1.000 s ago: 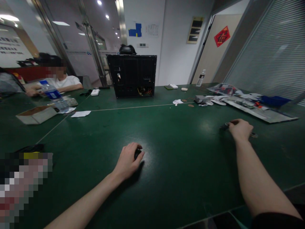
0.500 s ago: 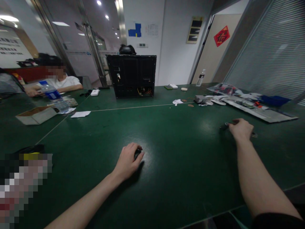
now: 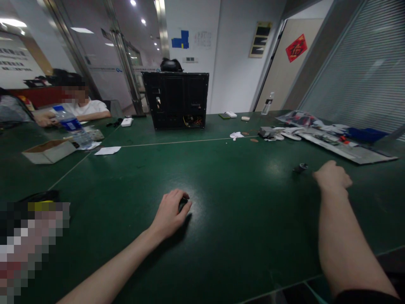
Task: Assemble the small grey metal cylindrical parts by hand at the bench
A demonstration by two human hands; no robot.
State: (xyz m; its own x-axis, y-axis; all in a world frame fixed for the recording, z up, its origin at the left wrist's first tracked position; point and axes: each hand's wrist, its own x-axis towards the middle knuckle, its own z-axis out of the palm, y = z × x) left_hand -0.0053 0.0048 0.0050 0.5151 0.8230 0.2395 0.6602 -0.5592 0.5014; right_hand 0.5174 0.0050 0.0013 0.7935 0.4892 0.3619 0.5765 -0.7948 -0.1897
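My left hand (image 3: 172, 213) rests on the green tabletop (image 3: 240, 207) with its fingers curled and thumb bent inward. Something dark shows in the gap between thumb and forefinger; whether it is an object or shadow is unclear. My right hand (image 3: 333, 176) is farther out on the right, its fingers closed downward and mostly hidden behind its back. Whatever it grips, if anything, is out of sight. Just left of it, apart from the fingers, a small dark cylindrical part (image 3: 300, 168) with a metallic end lies on the table.
A black computer case (image 3: 177, 101) stands at the back. Left are an open cardboard box (image 3: 50, 153), a water bottle (image 3: 71, 125) and a seated person (image 3: 91, 109). Back right hold a flat panel (image 3: 357, 154) with parts, a blue tray (image 3: 367, 134) and another bottle (image 3: 267, 104).
My right hand has moved right, off the cylindrical part, which now lies uncovered. The small thing formerly visible right of that hand is now hidden. My left hand has stayed put.
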